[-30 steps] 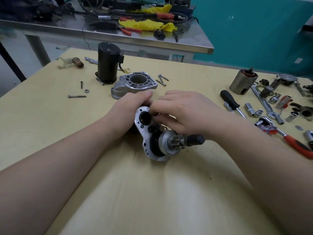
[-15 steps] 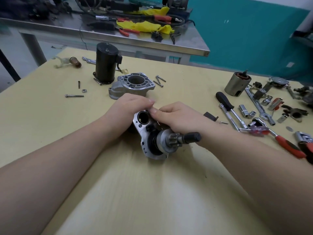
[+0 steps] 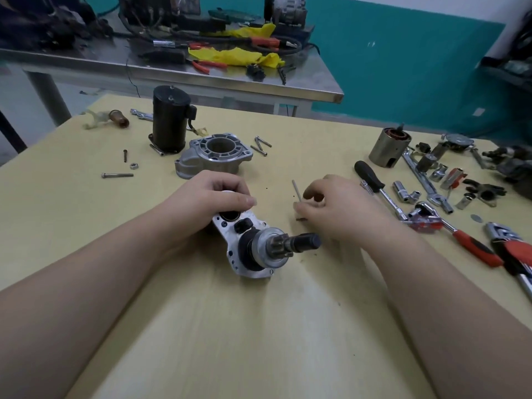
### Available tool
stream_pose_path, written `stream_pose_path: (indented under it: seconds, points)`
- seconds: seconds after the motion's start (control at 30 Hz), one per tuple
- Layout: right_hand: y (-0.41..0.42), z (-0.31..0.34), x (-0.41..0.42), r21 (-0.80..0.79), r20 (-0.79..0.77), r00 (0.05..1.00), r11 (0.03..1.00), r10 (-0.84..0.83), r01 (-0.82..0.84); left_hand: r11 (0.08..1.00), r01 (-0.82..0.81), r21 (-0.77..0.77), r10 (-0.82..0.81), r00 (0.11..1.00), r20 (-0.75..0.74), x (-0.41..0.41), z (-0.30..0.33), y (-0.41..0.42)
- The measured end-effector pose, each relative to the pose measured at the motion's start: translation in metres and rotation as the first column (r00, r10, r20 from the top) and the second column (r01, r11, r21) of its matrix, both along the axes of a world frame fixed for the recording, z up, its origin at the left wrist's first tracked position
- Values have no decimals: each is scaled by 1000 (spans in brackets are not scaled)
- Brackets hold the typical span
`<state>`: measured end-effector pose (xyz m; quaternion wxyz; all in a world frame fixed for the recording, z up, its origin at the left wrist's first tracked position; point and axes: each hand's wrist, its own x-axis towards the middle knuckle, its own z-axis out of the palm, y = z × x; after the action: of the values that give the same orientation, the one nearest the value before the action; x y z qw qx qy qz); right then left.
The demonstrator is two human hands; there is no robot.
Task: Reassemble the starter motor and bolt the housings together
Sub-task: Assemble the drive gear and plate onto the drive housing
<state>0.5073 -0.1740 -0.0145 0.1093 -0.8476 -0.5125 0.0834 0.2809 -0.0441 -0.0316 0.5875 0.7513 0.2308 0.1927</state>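
Now the right hand [image 3: 342,208], off the starter assembly [image 3: 259,243] at mid-worktop [image 3: 259,326], pinches a thin pin [image 3: 296,190] beside it, while the left hand [image 3: 207,200] still grips its top end.

Left hand [image 3: 211,197] hides starter assembly [image 3: 253,243] rear.

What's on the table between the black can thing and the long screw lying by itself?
In the head view, a short dark screw and a small nut lie between the black cylinder and the long bolt.
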Motion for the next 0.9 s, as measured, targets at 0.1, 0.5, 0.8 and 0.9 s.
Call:
stream_pose_path:
  seconds: [0.1, 0.5, 0.8, 0.9]
  points:
    - [19, -4, -8, 5, 82, 996, 999, -35, 34, 999, -38, -2, 38, 999, 7, 3, -2, -1]
    - [9, 12, 0, 263, -454, 890, 960, 31, 101, 968, -241, -70, 248, 963, 108, 11, -7, -13]
    - [-10, 13, -10, 586, -810, 201, 752, 551, 302, 964, -264, -18, 264, 960, 96, 13, -9, -11]
    - [-10, 6, -28, 666, -727, 419, 708, 544, 236, 957, -289, -2, 289, 954, 80, 15, -10, -7]
